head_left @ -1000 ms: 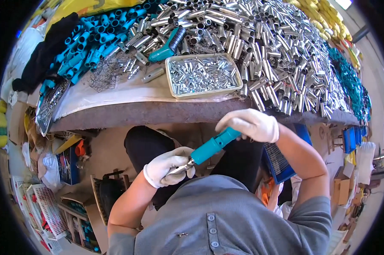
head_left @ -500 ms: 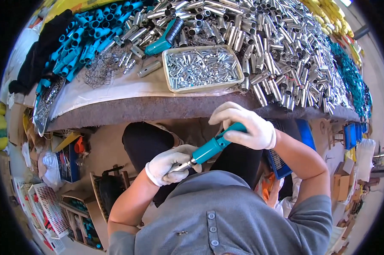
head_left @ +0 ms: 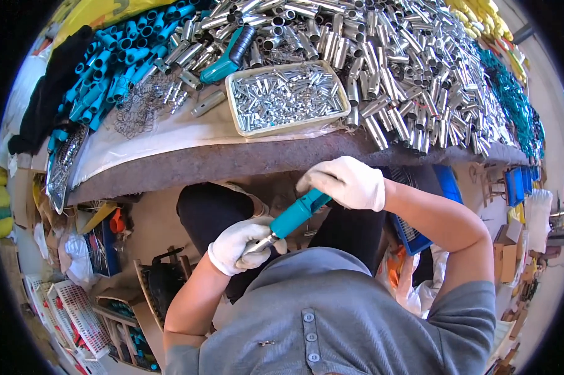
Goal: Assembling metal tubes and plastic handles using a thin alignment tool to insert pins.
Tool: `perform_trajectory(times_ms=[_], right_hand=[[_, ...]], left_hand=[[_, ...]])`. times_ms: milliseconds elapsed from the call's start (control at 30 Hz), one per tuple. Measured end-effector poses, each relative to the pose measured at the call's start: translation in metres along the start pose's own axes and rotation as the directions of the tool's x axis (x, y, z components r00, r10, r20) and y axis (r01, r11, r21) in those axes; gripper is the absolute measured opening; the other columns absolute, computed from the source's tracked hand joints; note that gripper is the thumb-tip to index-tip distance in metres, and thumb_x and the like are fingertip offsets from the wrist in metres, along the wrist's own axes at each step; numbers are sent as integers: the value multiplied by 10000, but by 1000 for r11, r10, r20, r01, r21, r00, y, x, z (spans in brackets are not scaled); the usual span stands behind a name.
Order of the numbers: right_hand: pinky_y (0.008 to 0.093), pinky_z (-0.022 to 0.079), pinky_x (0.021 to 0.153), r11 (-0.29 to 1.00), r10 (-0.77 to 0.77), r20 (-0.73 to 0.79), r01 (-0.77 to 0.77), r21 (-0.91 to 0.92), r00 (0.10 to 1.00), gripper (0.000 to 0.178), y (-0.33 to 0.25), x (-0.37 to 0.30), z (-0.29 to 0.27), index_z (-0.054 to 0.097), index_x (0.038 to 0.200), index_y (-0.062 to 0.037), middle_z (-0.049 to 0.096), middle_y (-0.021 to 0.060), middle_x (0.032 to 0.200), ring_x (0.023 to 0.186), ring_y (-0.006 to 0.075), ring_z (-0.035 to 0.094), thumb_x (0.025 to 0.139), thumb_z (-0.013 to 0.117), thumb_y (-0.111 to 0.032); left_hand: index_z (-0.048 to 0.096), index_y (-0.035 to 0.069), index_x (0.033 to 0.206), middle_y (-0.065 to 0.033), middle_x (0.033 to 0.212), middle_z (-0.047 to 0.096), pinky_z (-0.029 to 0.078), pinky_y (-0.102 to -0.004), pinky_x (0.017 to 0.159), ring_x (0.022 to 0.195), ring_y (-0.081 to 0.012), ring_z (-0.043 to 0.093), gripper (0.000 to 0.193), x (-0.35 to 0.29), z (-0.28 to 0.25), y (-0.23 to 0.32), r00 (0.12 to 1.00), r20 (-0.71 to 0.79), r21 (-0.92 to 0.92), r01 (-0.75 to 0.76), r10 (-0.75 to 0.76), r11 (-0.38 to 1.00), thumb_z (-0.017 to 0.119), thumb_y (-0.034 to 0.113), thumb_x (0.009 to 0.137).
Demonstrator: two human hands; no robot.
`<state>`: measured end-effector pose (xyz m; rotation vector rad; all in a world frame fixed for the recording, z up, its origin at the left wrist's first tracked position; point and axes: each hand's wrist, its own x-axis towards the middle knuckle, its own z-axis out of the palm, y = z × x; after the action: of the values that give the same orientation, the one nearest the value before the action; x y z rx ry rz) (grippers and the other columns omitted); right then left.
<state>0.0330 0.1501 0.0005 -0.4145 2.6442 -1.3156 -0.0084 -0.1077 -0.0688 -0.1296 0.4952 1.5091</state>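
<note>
Both my hands wear white gloves and are over my lap. My left hand (head_left: 235,244) is closed round a shiny metal piece (head_left: 261,244) that runs into the lower end of a teal tube (head_left: 291,216). The tube slants up to the right, with a slot or cutout near its upper part. My right hand (head_left: 352,182) is curled over that upper end, its fingers bent around it; the end itself is hidden under the glove.
On the table's edge (head_left: 219,161), a cream tray (head_left: 232,103) holds small metal parts. Chrome tubes (head_left: 382,81) pile behind and right of it; teal tubes (head_left: 107,69) lie left. A teal-and-black handled tool (head_left: 232,57) lies behind the tray. White baskets (head_left: 79,312) stand lower left.
My right hand has moved a little left and up, turning over the tube's upper end. The tube and my left hand have shifted slightly left. The view has shifted slightly too.
</note>
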Motion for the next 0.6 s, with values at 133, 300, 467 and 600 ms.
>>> perform_trajectory(times_ms=[133,300,467,600], right_hand=[[277,433,515,779,525,290,-589,215,800,356,-14,2,-7,676,970,-36,543,64,574,476,131,489,956,424,-288],[258,383,431,992,31,-65,-23,125,997,289,5,-10,15,677,958,-28,541,49,546,411,107,480,934,443,-196],[285,419,419,753,546,335,-625,206,768,303,-20,-2,-1,686,947,-51,512,60,476,348,141,489,939,462,-255],[330,507,634,999,-6,29,5,38,1000,251,-24,-13,14,666,964,-35,640,128,759,685,252,646,920,468,-183]], left_hand=[[424,-77,1216,-212,850,600,279,-199,280,343,-94,390,430,-2,24,0,960,-169,327,-159,223,931,395,88,819],[384,-68,1300,-204,836,603,289,-195,301,355,-101,386,500,-3,19,1,975,-123,240,-152,185,959,351,102,831],[373,-53,1311,-194,807,599,282,-208,280,336,-117,376,499,-9,21,1,962,-188,454,-93,197,886,338,90,835],[412,-51,1291,-152,816,605,267,-200,265,334,-101,372,468,-4,5,2,1000,-26,128,20,-17,992,354,119,859]])
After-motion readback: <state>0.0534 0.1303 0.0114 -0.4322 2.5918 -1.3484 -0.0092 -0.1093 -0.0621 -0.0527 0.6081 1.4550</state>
